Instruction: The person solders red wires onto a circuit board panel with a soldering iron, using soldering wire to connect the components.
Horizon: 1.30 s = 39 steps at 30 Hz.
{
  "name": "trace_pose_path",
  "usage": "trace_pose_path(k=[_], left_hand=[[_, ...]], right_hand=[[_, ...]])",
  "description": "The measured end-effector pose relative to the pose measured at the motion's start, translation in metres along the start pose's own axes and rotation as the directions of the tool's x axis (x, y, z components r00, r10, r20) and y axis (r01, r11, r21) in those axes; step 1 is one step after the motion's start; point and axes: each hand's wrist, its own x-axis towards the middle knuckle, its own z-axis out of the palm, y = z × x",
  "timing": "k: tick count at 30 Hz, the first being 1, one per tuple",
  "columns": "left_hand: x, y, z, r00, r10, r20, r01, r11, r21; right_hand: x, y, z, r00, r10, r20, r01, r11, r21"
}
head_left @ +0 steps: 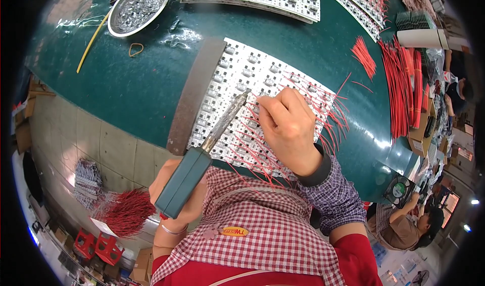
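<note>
Below, circuit panel (260,79) on green table (126,91), tiled floor (119,149), perhaps stools (108,249)

Circuit boards (255,74) and red wires (396,91) show an electronics workshop.

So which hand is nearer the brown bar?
Left. The left hand is by the near end of the brown bar; the right hand is farther off, over the white board.

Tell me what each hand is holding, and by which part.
The left hand holds the soldering tool by its green body. The right hand is pinched near the tool's tip; whether it holds a red wire cannot be told.
</note>
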Motion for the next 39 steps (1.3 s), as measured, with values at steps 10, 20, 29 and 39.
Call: trace_pose_path(k=[10,20,29,39], left_hand=[[-0.014,-0.009,-0.004,0.999,-0.013,-0.035,0.014,1.000,0.011],[-0.021,-0.011,-0.007,0.993,-0.047,-0.112,0.047,0.999,0.002],[-0.029,-0.021,-0.010,0.992,-0.014,-0.128,0.009,0.999,-0.036],[-0.030,-0.017,-0.007,0.991,-0.044,-0.130,0.040,0.999,-0.031]], right_hand=[[0.007,-0.009,-0.010,0.999,-0.004,0.045,0.000,0.996,0.090],[0.005,-0.023,-0.024,0.988,-0.009,0.156,0.005,1.000,0.029],[-0.015,-0.027,-0.023,0.988,0.023,0.152,-0.016,0.999,-0.046],[-0.018,-0.023,-0.015,0.987,0.035,0.155,-0.018,0.993,-0.113]])
